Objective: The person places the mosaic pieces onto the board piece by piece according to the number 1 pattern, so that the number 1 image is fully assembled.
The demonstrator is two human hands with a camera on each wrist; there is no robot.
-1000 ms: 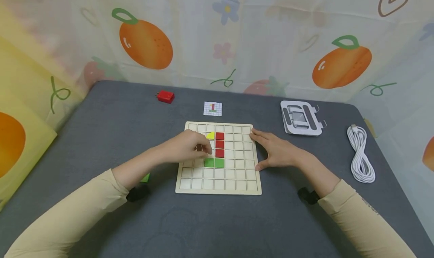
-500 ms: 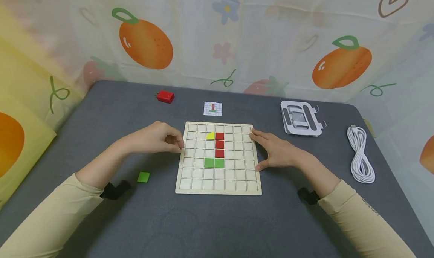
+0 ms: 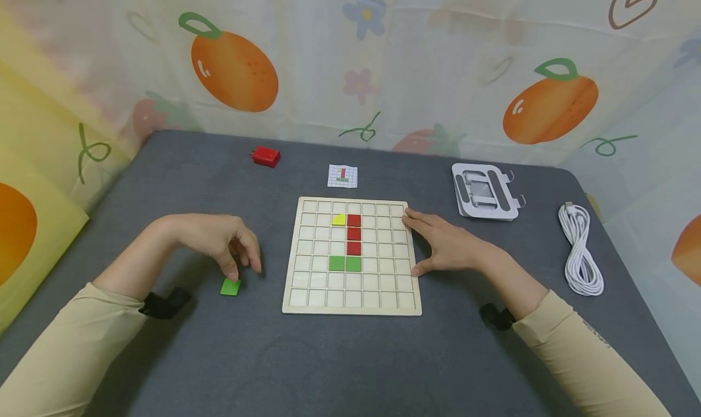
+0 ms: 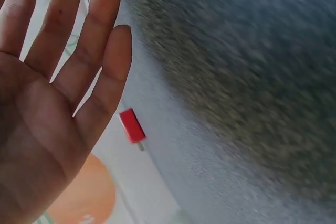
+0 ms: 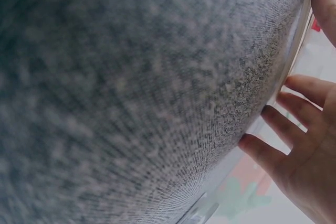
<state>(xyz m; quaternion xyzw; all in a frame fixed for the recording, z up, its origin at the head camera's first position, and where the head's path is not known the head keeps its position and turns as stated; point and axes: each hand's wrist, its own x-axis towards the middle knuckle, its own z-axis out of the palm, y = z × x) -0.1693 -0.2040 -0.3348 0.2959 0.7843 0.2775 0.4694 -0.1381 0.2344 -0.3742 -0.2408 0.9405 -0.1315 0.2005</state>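
Observation:
My left hand (image 3: pixel 221 240) hovers left of the wooden grid board (image 3: pixel 350 310), thumb pointing down at the far edge of a loose green square tile (image 3: pixel 230 288). In the left wrist view its fingers (image 4: pixel 92 45) are long and loosely extended, with nothing between them. My right hand (image 3: pixel 449 240) rests spread along the board's right edge, fingertips at the upper part and thumb lower down. On the board, a yellow piece with a slanted corner (image 3: pixel 339 220) lies beside a column of three red tiles (image 3: pixel 353 234). Two green tiles (image 3: pixel 345 263) lie side by side below.
Behind the board lies a small gridded card (image 3: pixel 342 176) with a coloured pattern. A red plug adapter (image 3: pixel 266 156) sits at the back left. To the right are a white folding stand (image 3: pixel 486 192) and a bundled white cable (image 3: pixel 582 249). A printed curtain (image 3: pixel 438 70) hangs behind the table.
My left hand has moved from over the board out to the left and down to the loose green tile. The right hand has stayed on the board's edge.

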